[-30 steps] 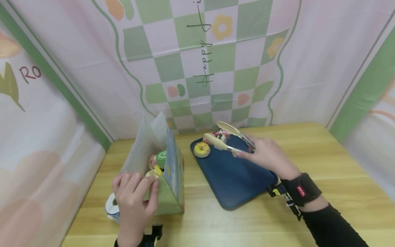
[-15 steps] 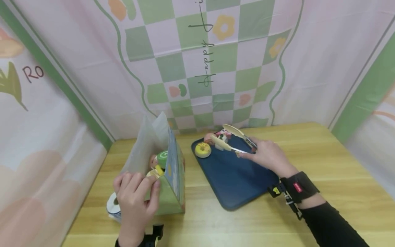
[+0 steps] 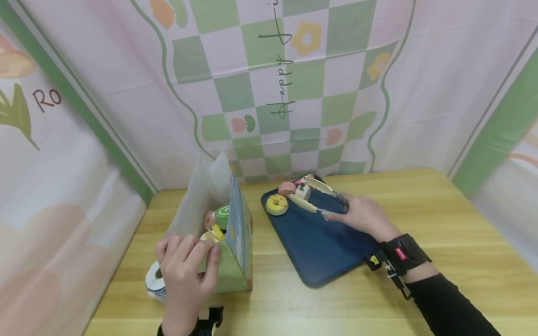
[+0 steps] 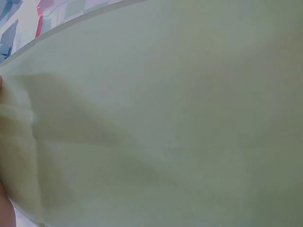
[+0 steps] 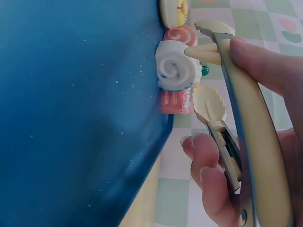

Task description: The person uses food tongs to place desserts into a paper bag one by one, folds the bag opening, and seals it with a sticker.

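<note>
My left hand (image 3: pixel 185 270) grips the near rim of an upright paper bag (image 3: pixel 229 268), whose green side fills the left wrist view. Inside the bag show a green swirl roll (image 3: pixel 222 215) and a yellow piece. In my right hand (image 3: pixel 364 217) are cream-tipped tongs (image 3: pixel 303 204), their arms spread on either side of a white swirl roll cake (image 5: pixel 176 66) on the blue tray (image 3: pixel 328 256). Whether both tips touch the cake I cannot tell. Beside it lie a pink swirl roll (image 3: pixel 287 187), a yellow donut (image 3: pixel 277 205) and a pink cake piece (image 5: pixel 176 101).
A roll of white tape or labels (image 3: pixel 154 277) stands left of the bag, partly behind my left hand. The wooden table (image 3: pixel 420 200) runs back to a patterned curtain (image 3: pixel 269 93). Bare tabletop separates bag and tray.
The right hand has lowered the tongs, and their tips now stand around the white roll cake instead of above it. My left hand keeps its hold on the bag's rim.
</note>
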Available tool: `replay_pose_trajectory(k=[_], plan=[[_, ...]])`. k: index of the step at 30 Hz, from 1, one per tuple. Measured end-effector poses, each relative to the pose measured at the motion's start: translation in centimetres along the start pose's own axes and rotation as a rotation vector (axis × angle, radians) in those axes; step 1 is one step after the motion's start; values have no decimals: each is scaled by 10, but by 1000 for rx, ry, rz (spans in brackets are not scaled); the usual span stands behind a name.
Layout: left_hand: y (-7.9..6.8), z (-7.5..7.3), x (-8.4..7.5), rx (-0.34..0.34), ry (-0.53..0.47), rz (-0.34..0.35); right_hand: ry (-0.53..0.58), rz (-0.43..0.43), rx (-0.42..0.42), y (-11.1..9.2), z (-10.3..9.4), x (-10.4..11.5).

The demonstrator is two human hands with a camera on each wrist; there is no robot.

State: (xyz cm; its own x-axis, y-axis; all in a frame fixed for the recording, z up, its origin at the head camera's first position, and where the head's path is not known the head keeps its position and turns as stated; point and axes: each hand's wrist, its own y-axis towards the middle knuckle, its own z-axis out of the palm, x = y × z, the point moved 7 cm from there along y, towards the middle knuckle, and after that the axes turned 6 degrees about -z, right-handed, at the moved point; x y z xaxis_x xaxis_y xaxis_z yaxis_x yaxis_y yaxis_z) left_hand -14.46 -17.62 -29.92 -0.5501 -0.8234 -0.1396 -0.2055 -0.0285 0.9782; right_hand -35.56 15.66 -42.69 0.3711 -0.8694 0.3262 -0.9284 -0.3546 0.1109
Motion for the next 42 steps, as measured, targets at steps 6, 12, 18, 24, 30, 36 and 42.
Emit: replay_pose_trajectory(k=[6,12,18,24,30,36,42], plan=[[1,1,0,-3,3,2,-2,-2,2,2,5,-3],[1,2,1,-1,2,2,-5,-4,15,4,11,-6],[1,3,2,-1,3,3,0,0,23,4,16,-9],[2,2,1,-10,2,11,2,7,27,4,21,-11],[2,1,0,-12,7,11,10,5,30,3,25,-13],[1,1,1,-13,9,10,28,-2,20,3,26,-16],[2,1,0,-14,11,12,41,-10,3,-2,19,-18]])
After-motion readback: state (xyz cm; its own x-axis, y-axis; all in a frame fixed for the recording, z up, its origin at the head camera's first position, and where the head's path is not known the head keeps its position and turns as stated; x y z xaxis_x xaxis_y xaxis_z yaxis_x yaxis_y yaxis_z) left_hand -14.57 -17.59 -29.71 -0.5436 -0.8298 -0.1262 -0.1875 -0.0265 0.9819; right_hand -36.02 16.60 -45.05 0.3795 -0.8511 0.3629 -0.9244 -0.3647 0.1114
